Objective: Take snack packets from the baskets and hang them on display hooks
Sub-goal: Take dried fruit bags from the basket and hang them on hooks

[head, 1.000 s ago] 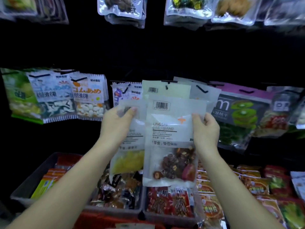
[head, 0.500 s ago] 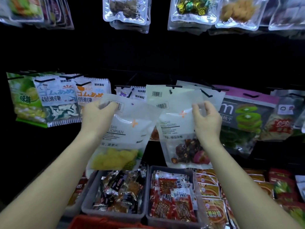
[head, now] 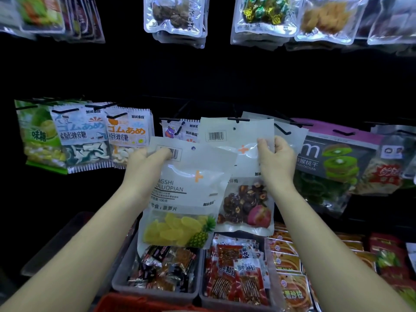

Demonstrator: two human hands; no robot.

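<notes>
Head view: our left hand [head: 146, 163] grips the pineapple packet [head: 186, 194] by its ten o'clock corner — our right hand [head: 276, 161] pinches the plum packet [head: 244, 199], whose top meets a hook [head: 238, 119] at twelve o'clock.

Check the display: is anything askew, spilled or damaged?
Nothing looks spilled or torn. The pineapple slice packet in the left hand is tilted, not hung, and overlaps the dried plum packet that the right hand holds at a display hook.

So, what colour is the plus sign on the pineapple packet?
Orange plus sign, head view.
</notes>
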